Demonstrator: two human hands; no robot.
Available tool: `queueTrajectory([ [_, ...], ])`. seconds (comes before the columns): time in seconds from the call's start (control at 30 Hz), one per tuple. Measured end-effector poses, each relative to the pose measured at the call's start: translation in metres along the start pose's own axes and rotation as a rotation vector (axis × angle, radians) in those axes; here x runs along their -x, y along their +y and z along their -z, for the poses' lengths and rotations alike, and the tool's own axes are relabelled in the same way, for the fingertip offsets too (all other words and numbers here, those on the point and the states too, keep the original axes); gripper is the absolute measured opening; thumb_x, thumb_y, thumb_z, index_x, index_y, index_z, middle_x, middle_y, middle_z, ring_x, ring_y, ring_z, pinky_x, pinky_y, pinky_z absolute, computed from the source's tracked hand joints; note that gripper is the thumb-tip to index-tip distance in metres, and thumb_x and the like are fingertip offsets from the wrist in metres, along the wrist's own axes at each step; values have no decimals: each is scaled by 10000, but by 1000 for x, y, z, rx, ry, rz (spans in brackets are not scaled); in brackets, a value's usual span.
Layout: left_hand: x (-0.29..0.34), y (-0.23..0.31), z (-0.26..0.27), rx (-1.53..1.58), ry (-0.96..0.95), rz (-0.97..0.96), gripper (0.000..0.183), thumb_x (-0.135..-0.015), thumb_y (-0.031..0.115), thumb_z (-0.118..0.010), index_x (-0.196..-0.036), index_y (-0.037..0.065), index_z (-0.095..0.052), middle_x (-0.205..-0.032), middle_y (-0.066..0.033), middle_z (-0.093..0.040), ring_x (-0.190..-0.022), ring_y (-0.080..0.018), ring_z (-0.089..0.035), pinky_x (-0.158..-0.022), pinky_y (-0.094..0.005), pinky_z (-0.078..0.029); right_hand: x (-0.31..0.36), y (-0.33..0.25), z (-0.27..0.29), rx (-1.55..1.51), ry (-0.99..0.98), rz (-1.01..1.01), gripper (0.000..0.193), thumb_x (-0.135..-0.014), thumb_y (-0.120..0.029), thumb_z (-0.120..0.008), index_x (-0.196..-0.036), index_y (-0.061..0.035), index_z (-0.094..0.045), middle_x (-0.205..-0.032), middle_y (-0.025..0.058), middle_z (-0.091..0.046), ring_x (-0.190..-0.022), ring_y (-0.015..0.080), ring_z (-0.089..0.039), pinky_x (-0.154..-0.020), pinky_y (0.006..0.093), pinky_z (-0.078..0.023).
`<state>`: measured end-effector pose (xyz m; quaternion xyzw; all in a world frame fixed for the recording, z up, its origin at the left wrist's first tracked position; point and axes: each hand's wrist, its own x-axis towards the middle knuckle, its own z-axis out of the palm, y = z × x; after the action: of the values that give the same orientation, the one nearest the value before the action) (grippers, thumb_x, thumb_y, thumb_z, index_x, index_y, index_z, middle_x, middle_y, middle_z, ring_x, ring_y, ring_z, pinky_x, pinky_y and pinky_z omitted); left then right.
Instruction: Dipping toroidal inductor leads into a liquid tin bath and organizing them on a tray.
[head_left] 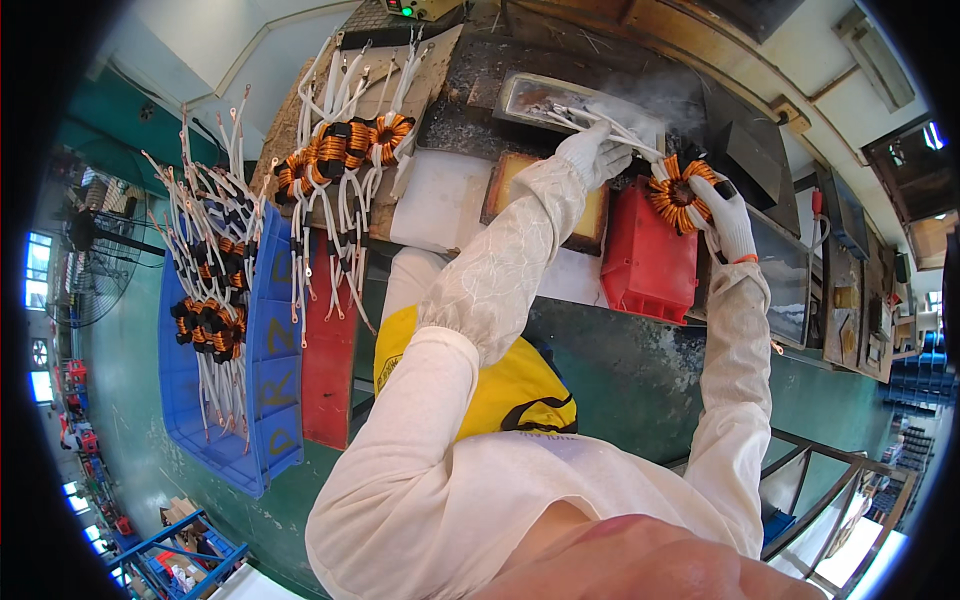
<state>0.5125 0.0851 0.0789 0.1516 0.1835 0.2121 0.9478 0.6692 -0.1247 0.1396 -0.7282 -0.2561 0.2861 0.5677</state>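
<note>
My left hand, in a white glove, is closed around the white insulated leads of a copper-wound ring coil. The lead ends reach over a rectangular metal trough, and smoke rises by its right end. My right hand, also gloved, grips the ring coil by its right side, above a red plastic bin. The leads run from the coil leftward to my left hand. Where the lead tips meet the trough's contents is hard to make out.
Several ring coils with white leads lie on a board at the left. More coils fill a blue crate. A shallow amber-coloured tray sits near my left forearm. A fan stands far left. Dark metal boxes border the right.
</note>
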Motion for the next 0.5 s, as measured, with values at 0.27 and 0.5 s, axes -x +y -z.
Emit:
queueTrajectory([
  [0.27,-4,-1,6,3,-2,3,364,-1050,282,-523,-1321,45,-471,-1304,-193,-517,-1231,-371,-534,-1100,-535,-432,8,-9,-6,-52,6,-26,419,-872,-255,-793,-1184,-10,-658,-1008,51,-686,-870,104,-639,-664,219,-535],
  [0.5,-4,-1,7,-7,3,1,361,-1044,290,-539,-1309,54,-479,-1277,-186,-536,-1206,-358,-552,-1082,-538,-450,3,-2,-3,-58,-17,2,422,-878,-242,-786,-1194,2,-649,-1023,54,-685,-875,106,-639,-698,226,-535],
])
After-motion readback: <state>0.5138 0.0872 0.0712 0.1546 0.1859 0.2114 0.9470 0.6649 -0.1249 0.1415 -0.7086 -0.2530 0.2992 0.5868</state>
